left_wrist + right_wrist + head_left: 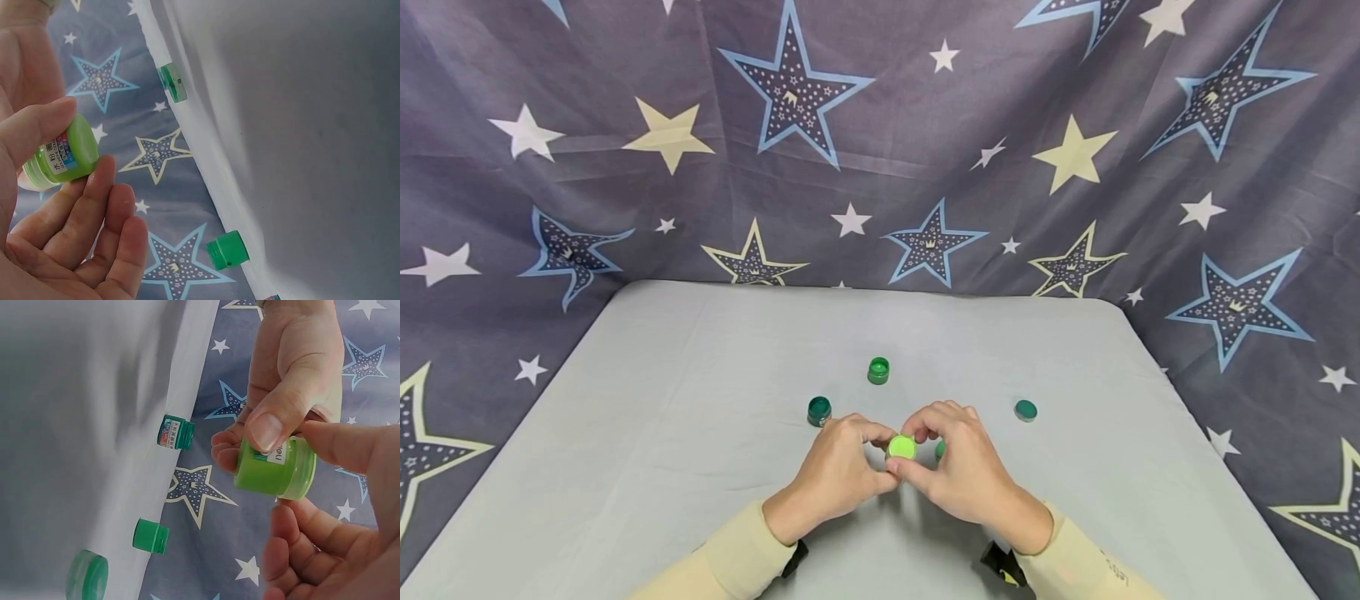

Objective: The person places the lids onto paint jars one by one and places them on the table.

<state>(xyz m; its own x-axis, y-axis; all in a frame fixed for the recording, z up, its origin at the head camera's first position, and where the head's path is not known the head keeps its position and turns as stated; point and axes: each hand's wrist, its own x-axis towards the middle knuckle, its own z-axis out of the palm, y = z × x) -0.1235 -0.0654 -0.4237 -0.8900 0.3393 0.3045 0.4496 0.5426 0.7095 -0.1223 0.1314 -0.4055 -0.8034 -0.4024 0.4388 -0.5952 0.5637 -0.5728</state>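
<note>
Both hands meet over the front middle of the table around a small light green paint jar (pixel 902 447). My left hand (pixel 841 468) grips the labelled body of the jar (pixel 75 150), its thumb pressing one side. My right hand (pixel 962 468) pinches the pale rim end (pixel 303 469) between thumb and finger. The jar is tilted, its bright green round end facing up in the head view. A green lid (pixel 940 450) lies partly hidden behind the right hand. Close to the left fingers stands an open dark green jar (pixel 819 410).
Farther back stands an open green jar (pixel 878 371). A dark green lid (pixel 1026 410) lies to the right on the light grey table (pixel 700 375). Behind the table hangs a dark star-patterned cloth (pixel 887 175).
</note>
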